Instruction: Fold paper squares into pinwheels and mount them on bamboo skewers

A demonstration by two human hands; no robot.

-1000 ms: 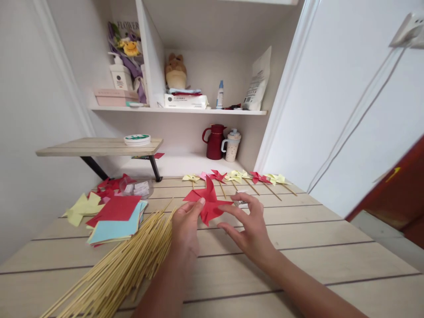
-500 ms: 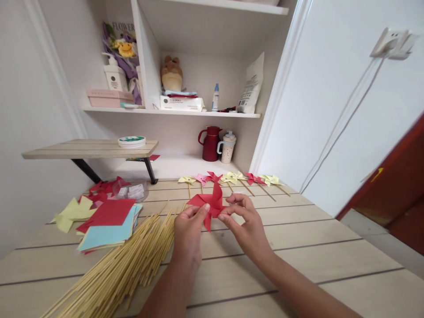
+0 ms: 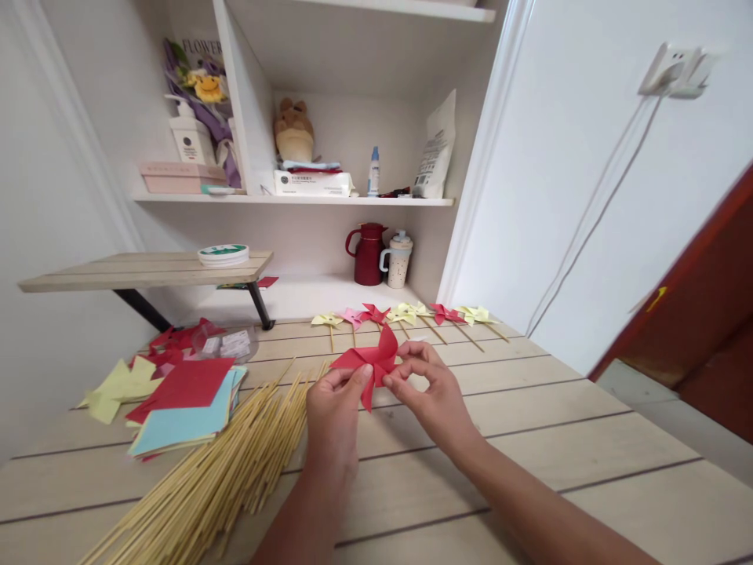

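Note:
Just above the wooden table, a red paper pinwheel point(image 3: 380, 359) with folded blades is held between both hands. My left hand point(image 3: 335, 396) pinches its left side, thumb on top. On the other side, my right hand point(image 3: 428, 386) grips a right-hand blade between thumb and fingertips, which partly hide that edge. Left of my left hand lies a big bundle of thin wooden sticks point(image 3: 229, 463). Behind the hands, finished pinwheels on sticks lie in a row, among them a red pinwheel point(image 3: 447, 315) and a pale yellow pinwheel point(image 3: 476, 315).
Stacked red paper point(image 3: 188, 384) and blue paper point(image 3: 182, 424) lie at the left, beside a yellow cut sheet point(image 3: 121, 386) and a clear plastic box point(image 3: 235, 344). A small raised shelf point(image 3: 147, 271) stands behind them. A red jug point(image 3: 369, 255) and a cup point(image 3: 399, 259) stand at the back.
The view has shifted slightly, so the surroundings sit a little further left. Both hands keep hold of the red pinwheel, and its right blade is now less spread out to the side.

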